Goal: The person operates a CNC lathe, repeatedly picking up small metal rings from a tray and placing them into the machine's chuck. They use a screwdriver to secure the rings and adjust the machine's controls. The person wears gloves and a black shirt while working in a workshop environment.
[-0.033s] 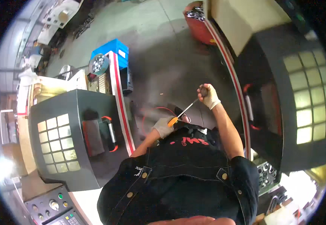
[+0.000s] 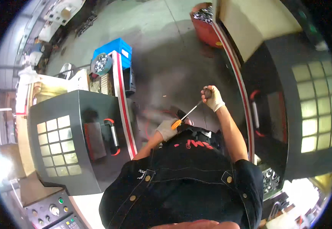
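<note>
Both my hands wear light work gloves. My left hand (image 2: 167, 129) is closed around the orange handle of a screwdriver (image 2: 189, 113), close to my waist. Its thin metal shaft runs up and to the right. My right hand (image 2: 213, 100) is closed on a small dark round part (image 2: 208, 92) at the far end of the shaft, held out over the dark floor. What the part is cannot be made out. My black apron and shirt fill the lower middle of the view.
Dark grey machine cabinets with gridded windows stand at the left (image 2: 78, 145) and at the right (image 2: 295, 114). A blue crate (image 2: 112, 49) and a red barrel of metal parts (image 2: 206, 23) sit on the floor beyond. A control panel (image 2: 51, 213) is at lower left.
</note>
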`<state>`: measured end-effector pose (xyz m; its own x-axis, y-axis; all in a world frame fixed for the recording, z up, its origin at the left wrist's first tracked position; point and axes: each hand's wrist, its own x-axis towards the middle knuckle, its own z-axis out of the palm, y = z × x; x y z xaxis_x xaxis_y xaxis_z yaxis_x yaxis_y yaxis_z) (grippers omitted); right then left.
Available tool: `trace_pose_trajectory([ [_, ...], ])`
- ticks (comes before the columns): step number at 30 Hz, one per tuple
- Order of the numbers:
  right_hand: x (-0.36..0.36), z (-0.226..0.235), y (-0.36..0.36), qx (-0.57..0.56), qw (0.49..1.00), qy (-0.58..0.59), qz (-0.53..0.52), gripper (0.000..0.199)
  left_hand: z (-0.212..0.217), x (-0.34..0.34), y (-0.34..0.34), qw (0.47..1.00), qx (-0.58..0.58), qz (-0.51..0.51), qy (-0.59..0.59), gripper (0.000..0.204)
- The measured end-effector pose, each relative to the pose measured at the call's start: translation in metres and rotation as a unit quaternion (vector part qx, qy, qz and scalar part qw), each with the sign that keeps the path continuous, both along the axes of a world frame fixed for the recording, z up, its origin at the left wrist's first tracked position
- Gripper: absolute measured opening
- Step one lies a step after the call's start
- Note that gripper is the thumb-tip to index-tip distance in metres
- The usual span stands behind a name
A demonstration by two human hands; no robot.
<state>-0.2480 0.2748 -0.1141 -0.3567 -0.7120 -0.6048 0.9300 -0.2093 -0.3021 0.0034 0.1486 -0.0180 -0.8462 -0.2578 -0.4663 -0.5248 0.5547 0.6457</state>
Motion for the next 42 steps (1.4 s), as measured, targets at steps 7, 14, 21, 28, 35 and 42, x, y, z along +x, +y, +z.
trace_pose_trajectory([
  [7,-0.032,0.010,-0.115,0.010,0.996,-0.093,0.015,0.030,-0.005,-0.008,-0.087,0.997,-0.019,0.069,0.001,0.035],
  [14,-0.014,0.004,-0.249,0.157,0.959,0.149,0.183,0.034,-0.008,0.018,-0.142,0.987,-0.045,0.154,0.035,0.039],
  [21,0.022,0.005,-0.364,-0.023,0.939,0.056,0.340,0.013,-0.017,0.045,-0.157,0.939,-0.008,0.342,0.042,0.044],
  [28,0.037,0.008,-0.456,-0.039,0.911,-0.108,0.396,0.018,-0.031,0.041,-0.198,0.909,-0.020,0.415,-0.020,0.046],
  [35,0.053,0.034,-0.550,-0.015,0.783,-0.093,0.614,0.036,0.009,0.010,-0.233,0.818,-0.055,0.572,-0.023,0.048],
  [42,0.137,0.043,-0.603,-0.179,0.714,-0.033,0.676,0.020,0.023,-0.021,-0.224,0.693,-0.137,0.706,0.055,0.042],
])
